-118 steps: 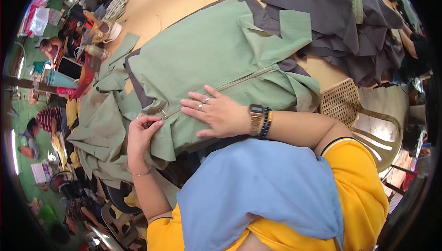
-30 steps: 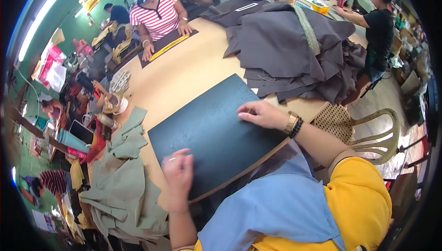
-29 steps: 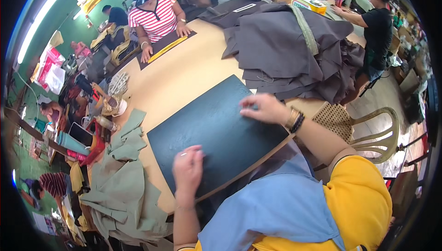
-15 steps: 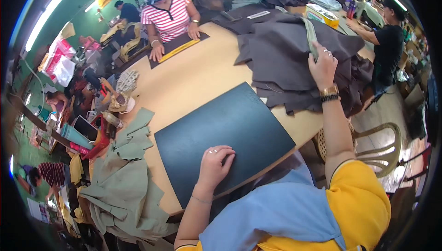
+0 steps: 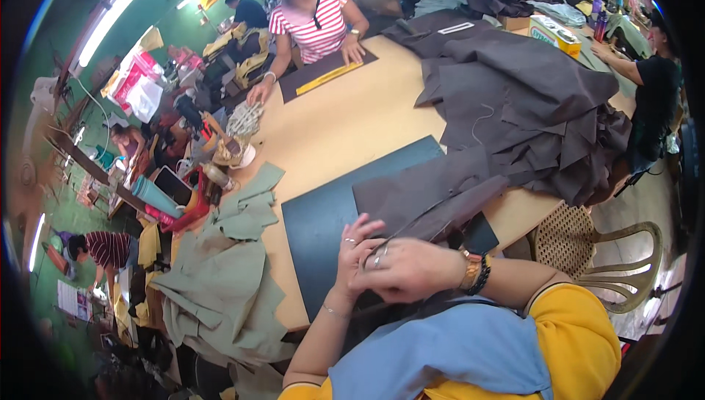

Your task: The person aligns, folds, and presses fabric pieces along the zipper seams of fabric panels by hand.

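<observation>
A dark brown leather or fabric sheet (image 5: 411, 194) lies partly over the dark cutting mat (image 5: 323, 216), its near edge gathered toward me. My right hand (image 5: 411, 269) is closed on this edge, low at the mat's front. Right beside it is my left hand (image 5: 351, 257), its fingers stretched and apart; the right hand overlaps it and hides part of its palm. Behind the sheet is a large pile of the same dark brown sheets (image 5: 521, 84).
Grey-green pieces (image 5: 228, 282) hang over the left table edge. Across the pale table (image 5: 323, 132), a person in a striped shirt (image 5: 316, 22) has a brown piece with a yellow strip (image 5: 328, 75). A cane chair (image 5: 565, 242) stands at right. A person in black (image 5: 657, 88) stands beyond.
My right hand has come from the pile down to my left hand, drawing a brown sheet over the mat. The person opposite has moved one hand to the left, off the brown piece.
</observation>
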`<control>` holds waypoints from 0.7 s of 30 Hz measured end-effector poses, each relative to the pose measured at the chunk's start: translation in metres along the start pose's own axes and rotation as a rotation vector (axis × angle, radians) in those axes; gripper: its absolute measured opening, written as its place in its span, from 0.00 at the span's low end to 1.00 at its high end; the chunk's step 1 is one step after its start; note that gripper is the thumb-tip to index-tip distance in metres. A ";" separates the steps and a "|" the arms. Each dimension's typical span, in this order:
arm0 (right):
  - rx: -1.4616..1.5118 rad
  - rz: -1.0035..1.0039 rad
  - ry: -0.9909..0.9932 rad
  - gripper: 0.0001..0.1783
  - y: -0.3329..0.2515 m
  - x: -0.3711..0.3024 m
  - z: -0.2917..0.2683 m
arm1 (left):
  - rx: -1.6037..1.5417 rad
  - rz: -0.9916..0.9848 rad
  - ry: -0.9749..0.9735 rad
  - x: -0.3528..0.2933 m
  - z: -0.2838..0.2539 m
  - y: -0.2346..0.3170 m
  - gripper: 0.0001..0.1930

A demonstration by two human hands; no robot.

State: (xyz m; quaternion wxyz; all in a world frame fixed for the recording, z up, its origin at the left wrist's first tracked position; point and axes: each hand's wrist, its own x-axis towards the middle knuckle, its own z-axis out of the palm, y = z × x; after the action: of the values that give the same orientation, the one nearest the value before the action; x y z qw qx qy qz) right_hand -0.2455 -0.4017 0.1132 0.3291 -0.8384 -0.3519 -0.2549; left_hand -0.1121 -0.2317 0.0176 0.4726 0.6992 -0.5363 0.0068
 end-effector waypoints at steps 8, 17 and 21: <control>-0.329 0.151 0.095 0.23 0.009 -0.005 -0.077 | -0.053 0.001 0.008 -0.003 0.001 0.062 0.13; -0.452 0.009 -0.025 0.24 -0.012 0.015 -0.091 | -0.588 -0.219 0.008 0.029 -0.021 0.112 0.20; -0.463 -0.152 -0.101 0.24 -0.019 0.032 -0.099 | -0.559 -0.191 -0.129 0.044 -0.036 0.116 0.19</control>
State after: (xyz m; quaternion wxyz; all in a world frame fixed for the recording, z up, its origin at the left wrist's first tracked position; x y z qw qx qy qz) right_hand -0.2591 -0.4508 0.2060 0.0901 -0.8741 -0.3623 -0.3106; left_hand -0.1629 -0.2379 0.1361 0.6104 0.5881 -0.4781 -0.2300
